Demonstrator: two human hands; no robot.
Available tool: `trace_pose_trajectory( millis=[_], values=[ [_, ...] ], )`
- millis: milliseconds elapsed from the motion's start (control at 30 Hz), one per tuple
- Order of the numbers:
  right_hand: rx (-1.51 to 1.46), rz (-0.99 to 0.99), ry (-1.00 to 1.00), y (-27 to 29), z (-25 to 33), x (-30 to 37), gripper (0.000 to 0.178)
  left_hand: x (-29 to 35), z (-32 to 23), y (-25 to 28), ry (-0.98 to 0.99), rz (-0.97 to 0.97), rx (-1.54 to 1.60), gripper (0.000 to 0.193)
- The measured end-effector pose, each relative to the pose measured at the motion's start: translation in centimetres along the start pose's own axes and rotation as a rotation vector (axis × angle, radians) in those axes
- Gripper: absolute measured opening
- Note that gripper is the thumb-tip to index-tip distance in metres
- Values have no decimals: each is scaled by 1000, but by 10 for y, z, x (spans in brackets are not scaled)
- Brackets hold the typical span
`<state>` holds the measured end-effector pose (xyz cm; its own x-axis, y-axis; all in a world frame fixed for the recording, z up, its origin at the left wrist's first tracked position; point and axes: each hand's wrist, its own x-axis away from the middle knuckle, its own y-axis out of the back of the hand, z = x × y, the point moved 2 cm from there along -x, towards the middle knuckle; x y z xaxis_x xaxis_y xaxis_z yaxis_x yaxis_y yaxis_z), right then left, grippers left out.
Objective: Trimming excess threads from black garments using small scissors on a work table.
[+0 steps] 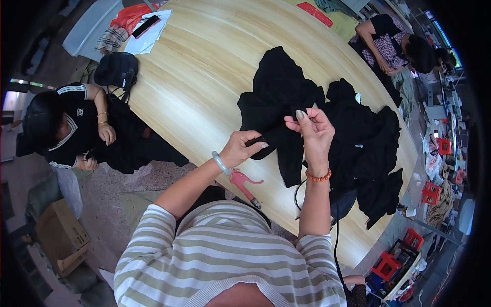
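At the lower left of the frame an open cardboard box (pixel 60 235) stands on the floor, its inside partly in shadow. At the upper left, a white bin (pixel 84 31) sits beside a red plastic bag (pixel 132 18); what either holds cannot be made out. Right of them, a phone (pixel 146 26) lies on white paper (pixel 152 40) at the corner of the wooden table (pixel 189 77). Along the table's left edge sits a co-worker (pixel 61 123) in black, with dark cloth over the lap. From that edge to the middle of the frame the tabletop is bare, a wide open stretch running up to the top.

Below centre, a pink-handled tool (pixel 244 183) lies near the table's near edge, just beside the left wrist. The left hand (pixel 241 149) comes up from the lower left, thumb and forefinger closed on the near side of a black garment (pixel 279 84), which lies at the centre. The right hand (pixel 314 130) rises from below, wrist bent up, its thumb and fingertips pinching a small fold of the same garment.

Right of centre, a dark cloth pile (pixel 368 133) reaches close to the table's right edge, leaving only a narrow margin. At the lower right, beyond the table, a dark crate (pixel 406 263) holds mixed items too small to tell, with a red stool (pixel 386 266) beside it.
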<state>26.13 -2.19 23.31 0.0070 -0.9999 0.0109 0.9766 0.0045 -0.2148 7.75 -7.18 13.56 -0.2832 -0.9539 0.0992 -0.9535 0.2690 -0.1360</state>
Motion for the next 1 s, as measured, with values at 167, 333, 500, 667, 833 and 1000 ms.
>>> trace_pose_trajectory(
  millis=[167, 333, 500, 667, 833, 1000],
  values=[
    [83, 46, -7, -1, -8, 3, 7, 8, -43, -2, 1, 82, 55, 10],
    [299, 241, 32, -20, -8, 18, 3, 5, -61, -1, -49, 8, -69, 10],
    [339, 302, 36, -22, -7, 24, 4, 5, -66, -1, -102, -59, -126, 11],
    [413, 297, 142, -24, -6, 28, 6, 3, -62, -4, -107, -145, -67, 9],
    [628, 251, 365, -26, -5, 34, 15, 3, -63, -5, -59, -156, -112, 10],
    [739, 305, 520, -28, -3, 36, 20, 0, -54, -4, -59, -162, -39, 11]
  ],
)
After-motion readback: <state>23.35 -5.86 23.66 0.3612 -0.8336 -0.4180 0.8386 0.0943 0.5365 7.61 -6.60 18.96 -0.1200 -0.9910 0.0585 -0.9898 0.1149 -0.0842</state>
